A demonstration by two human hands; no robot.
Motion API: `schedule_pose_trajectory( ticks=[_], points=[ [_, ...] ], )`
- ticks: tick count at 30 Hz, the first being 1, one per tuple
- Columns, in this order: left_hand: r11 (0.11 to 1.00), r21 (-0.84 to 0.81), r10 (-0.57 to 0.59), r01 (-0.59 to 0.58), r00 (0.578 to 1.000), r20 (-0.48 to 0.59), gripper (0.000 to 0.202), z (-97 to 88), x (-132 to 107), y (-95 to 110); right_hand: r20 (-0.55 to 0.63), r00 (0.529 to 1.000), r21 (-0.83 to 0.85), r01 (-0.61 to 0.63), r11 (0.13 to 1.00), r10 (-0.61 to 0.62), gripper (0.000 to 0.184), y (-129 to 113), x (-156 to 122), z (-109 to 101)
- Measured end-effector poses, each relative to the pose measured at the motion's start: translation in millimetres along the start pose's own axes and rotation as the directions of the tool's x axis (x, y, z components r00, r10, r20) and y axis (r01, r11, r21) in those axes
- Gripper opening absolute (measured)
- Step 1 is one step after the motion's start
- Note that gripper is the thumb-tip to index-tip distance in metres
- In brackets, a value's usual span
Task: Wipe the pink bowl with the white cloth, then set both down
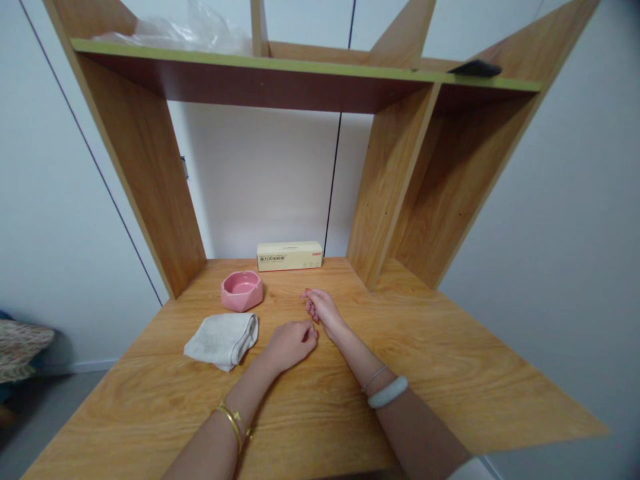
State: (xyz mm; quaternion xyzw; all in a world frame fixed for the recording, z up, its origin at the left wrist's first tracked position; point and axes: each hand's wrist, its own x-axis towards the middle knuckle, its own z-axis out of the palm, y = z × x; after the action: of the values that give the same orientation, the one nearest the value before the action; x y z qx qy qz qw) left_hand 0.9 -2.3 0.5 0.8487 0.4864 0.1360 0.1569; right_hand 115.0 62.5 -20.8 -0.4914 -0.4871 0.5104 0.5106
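A folded white cloth [223,339] is shown lying flat on the wooden desk [450,360], left of centre. Just beside its right edge the left hand [291,344] is rested on the desk, knuckles up and fingers curled loosely under; nothing is held in it, and whether it touches the cloth cannot be told. The right hand [323,308] is laid a little farther back, near the left, its fingers bent and pointing leftward, likewise empty. A gold bangle [231,424] is worn on the left wrist, a pale bangle [387,393] and a thin chain on the right. Behind the cloth, close by but apart, a pink bowl [242,290] is set upright. A long cream box [289,256] is placed against the back wall. Above, a shelf [300,67] is seen bearing crumpled clear plastic [190,30] at left and a dark object [475,67] at right.
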Motion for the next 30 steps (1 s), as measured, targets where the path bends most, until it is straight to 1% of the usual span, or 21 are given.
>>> schedule_pose_trajectory(
  ticks=[5, 10, 15, 20, 25, 30],
  points=[
    [1.0, 0.018, -0.025, 0.024, 1.0, 0.012, 0.027, -1.7, -0.2, 1.5, 0.01, 1.0, -0.002, -0.008, 1.0, 0.008, 0.027, -0.1, -0.6, -0.2],
    [0.999, 0.029, -0.016, 0.016, 1.0, 0.011, 0.027, -2.6, -1.0, 2.9, 0.023, 1.0, 0.0, -0.013, 1.0, 0.013, 0.028, -0.4, -1.1, 0.0],
    [0.999, 0.03, -0.038, 0.038, 0.999, 0.022, 0.028, -3.6, -1.9, 4.7, 0.035, 0.999, 0.001, -0.023, 1.0, 0.023, 0.028, -1.7, -1.5, 0.1],
    [0.999, 0.028, -0.037, 0.037, 0.999, 0.018, 0.028, -2.3, -1.0, 3.1, 0.034, 0.999, 0.001, -0.021, 1.0, 0.02, 0.026, -4.3, -3.1, 1.2],
    [1.0, 0.026, -0.009, 0.009, 1.0, 0.013, 0.029, -1.1, -0.5, 2.1, 0.046, 0.999, 0.001, -0.019, 1.0, 0.019, 0.025, -4.8, -4.0, 1.2],
    [0.999, 0.032, -0.026, 0.025, 0.999, 0.037, 0.034, -3.4, -1.1, 4.1, 0.054, 0.998, -0.005, -0.012, 1.0, 0.012, 0.024, -3.8, -4.1, 0.9]
  ],
)
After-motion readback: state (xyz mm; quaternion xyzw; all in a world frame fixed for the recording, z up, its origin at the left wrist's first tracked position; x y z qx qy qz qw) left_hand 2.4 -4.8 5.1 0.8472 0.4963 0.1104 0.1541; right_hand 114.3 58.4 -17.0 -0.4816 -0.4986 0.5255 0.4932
